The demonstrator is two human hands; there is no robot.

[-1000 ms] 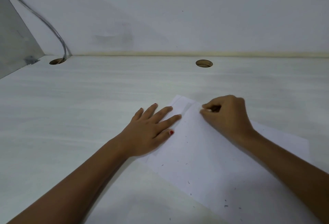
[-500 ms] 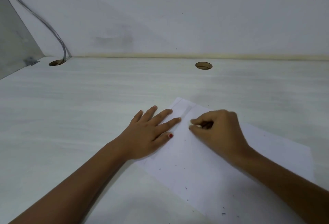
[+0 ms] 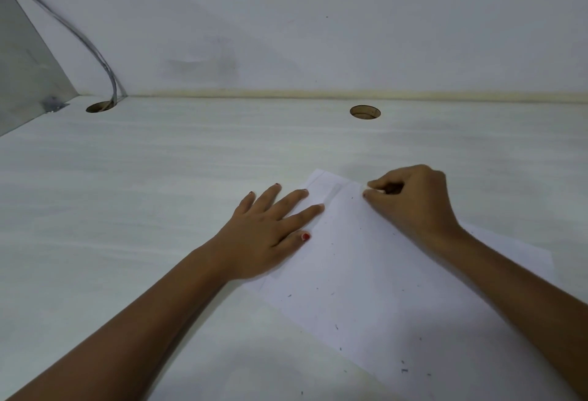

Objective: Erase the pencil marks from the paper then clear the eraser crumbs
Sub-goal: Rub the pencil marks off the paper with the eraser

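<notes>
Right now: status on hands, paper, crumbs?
Left hand flat on paper, pinning it. Right hand pinches eraser near far edge. Crumbs scattered across it, uncleared.

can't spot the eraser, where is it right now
Head view: the right hand pinches the eraser at the far edge of the paper, just right of the flat left hand.

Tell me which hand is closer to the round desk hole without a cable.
Right. The right hand is in front of the hole, slightly right; the left hand lies farther, in front and left of it.
</notes>
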